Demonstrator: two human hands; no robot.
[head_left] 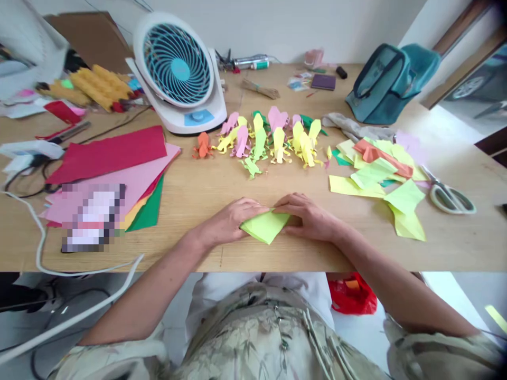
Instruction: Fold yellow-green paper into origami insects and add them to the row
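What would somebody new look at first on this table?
Probably the round white fan with a teal grille at the back, left of centre, or the colourful folded-paper figures clustered mid-way across the wooden table. Near the front edge, the left hand and right hand hold folded lime-green paper.

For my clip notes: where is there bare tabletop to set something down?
Bare wood shows between the green sheet and left hand, and between the right hand and paper scraps. It's crowded where paper figures cluster beside the fan.
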